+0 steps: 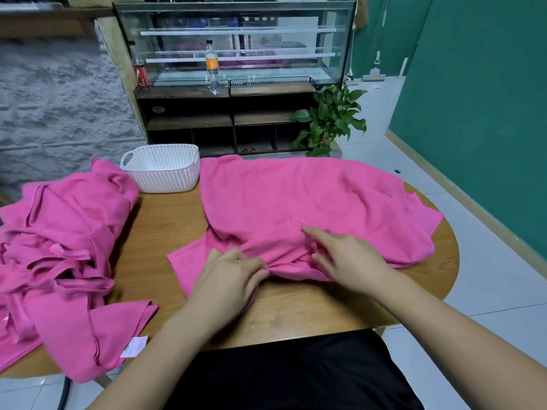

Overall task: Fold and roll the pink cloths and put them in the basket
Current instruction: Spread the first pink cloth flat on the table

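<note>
Cloth of soft pink fabric (296,196) lies wrinkled on the oval wooden table (171,220), probably light and limp, best taken at its near hem, where the left hand (231,276) pinches a fold and the right hand (346,258) rests, fingers (315,233) apart.

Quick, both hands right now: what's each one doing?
Left hand: grips the near edge of the spread pink cloth.
Right hand: open, fingers resting on that cloth.
</note>
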Demonstrator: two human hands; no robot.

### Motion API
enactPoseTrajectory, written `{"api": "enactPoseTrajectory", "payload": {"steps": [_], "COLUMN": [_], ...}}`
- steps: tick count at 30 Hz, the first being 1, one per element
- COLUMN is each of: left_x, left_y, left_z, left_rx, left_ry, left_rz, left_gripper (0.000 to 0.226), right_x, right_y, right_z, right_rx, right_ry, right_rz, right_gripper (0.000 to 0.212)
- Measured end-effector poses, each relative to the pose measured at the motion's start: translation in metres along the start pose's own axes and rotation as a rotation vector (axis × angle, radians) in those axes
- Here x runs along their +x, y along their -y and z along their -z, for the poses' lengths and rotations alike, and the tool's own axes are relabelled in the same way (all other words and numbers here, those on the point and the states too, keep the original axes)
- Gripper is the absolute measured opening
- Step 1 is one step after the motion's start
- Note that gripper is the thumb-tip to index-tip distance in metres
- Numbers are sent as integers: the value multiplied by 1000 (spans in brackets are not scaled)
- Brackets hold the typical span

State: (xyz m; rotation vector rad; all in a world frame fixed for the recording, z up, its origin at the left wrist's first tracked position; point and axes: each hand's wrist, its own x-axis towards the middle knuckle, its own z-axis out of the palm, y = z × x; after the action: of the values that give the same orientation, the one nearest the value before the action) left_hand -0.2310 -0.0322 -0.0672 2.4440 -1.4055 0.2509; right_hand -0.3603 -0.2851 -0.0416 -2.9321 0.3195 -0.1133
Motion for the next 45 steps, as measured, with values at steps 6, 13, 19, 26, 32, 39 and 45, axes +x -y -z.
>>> {"api": "enactPoseTrajectory", "payload": {"steps": [6,13,19,26,32,39,45], "left_x": [7,18,25,25,46,62,61], "left_y": [-12,-21,-22,-32,-13,21,42], "left_z": [-14,-19,-13,-8,-19,-48,-61], "left_rx": [89,79,40,-165,-296,12,121], "left_ry": [36,-11,44,292,163,133,97], "left_rz": [-139,-251,-286,-218,-63,129,206], "left_gripper": [31,27,29,35,44,52,67], "right_x": [40,109,165,187,142,88,56], "right_y": [7,7,7,-15,6,-9,-34], "right_z": [-23,-24,-22,-33,-27,-30,-32], "right_rx": [-212,-224,-275,-205,-75,-179,-274], "right_ry": [96,146,132,235,74,96,15], "right_rz": [33,-23,-92,-166,-43,9,144], "right_gripper": [38,44,45,80,76,56,28]}}
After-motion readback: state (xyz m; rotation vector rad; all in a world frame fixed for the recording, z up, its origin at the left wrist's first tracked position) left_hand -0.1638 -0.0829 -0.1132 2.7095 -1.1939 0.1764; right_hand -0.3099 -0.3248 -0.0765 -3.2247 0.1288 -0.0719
